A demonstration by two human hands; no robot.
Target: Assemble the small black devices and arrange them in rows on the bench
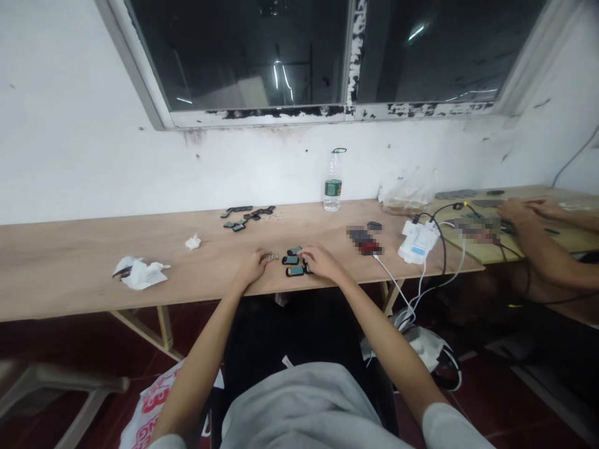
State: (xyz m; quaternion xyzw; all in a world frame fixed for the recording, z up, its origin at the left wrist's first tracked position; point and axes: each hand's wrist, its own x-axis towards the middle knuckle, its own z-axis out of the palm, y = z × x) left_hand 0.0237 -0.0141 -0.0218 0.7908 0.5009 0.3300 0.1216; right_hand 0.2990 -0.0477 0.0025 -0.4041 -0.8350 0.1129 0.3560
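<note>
Pale wood was seen as the surface of the desk (70,262), and near its front edge a small cluster of dark modules (291,260) was laid out between the two hands. The left hand (255,265) was rested knuckles-up just left of the cluster, its fingertips curled toward a tiny pale piece (272,255). Whether its grip was pinched on that piece could not be told. The right hand (322,260) was laid over the right side of the cluster, touching it, with fingers bent down. Its grip likewise could not be told as spread or pressed together.

For parts so small, it was judged that one module should be taken at a time by its edges. The wrists should be braced on the desk and the others left undisturbed, clear of the near edge.

A second pile of dark parts (248,217) was scattered farther back, too small to be identified. Two patches to the right were blurred. A bottle (332,184), crumpled tissue (140,272) and a white charger (416,243) were noted. Another person's hand (515,212) was seen at the far right, the arm cut off by the frame.
</note>
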